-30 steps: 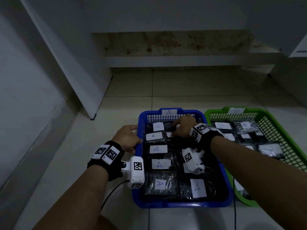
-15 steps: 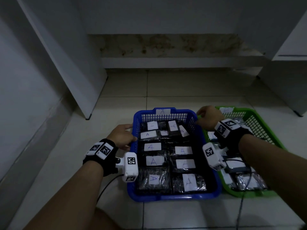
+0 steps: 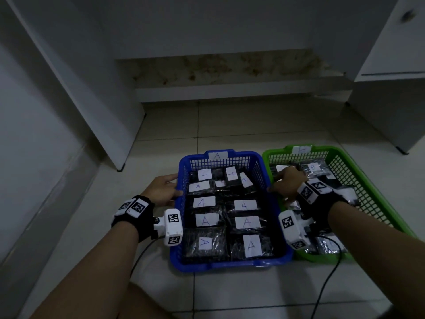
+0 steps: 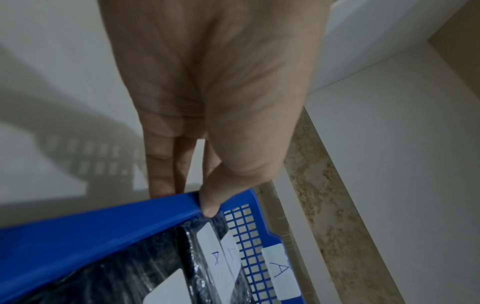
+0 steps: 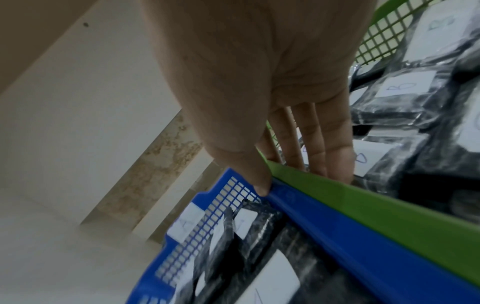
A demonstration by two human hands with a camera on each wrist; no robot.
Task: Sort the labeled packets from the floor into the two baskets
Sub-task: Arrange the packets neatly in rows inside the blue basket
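Note:
The blue basket (image 3: 230, 265), tagged A, holds several black packets with white A labels (image 3: 204, 201). Touching its right side, the green basket (image 3: 322, 257) holds packets labelled B (image 3: 314, 168). My left hand (image 3: 163, 188) grips the blue basket's left rim (image 4: 103, 224): the thumb lies over the edge and the fingers go down outside. My right hand (image 3: 288, 183) straddles the two adjoining rims. Its thumb presses the blue rim (image 5: 324, 216) and its fingers reach down inside the green rim (image 5: 389, 207), by a B packet (image 5: 400, 86).
A slanted white panel (image 3: 92, 88) stands at the left and a white cabinet (image 3: 391, 100) at the right. A stained low ledge (image 3: 230, 72) runs behind the baskets. Bare tiled floor (image 3: 230, 125) lies beyond them. Black cables (image 3: 326, 284) trail from both wrists.
My right hand left the far end of the blue basket and moved right onto the seam between both baskets. My left hand stayed on the left rim.

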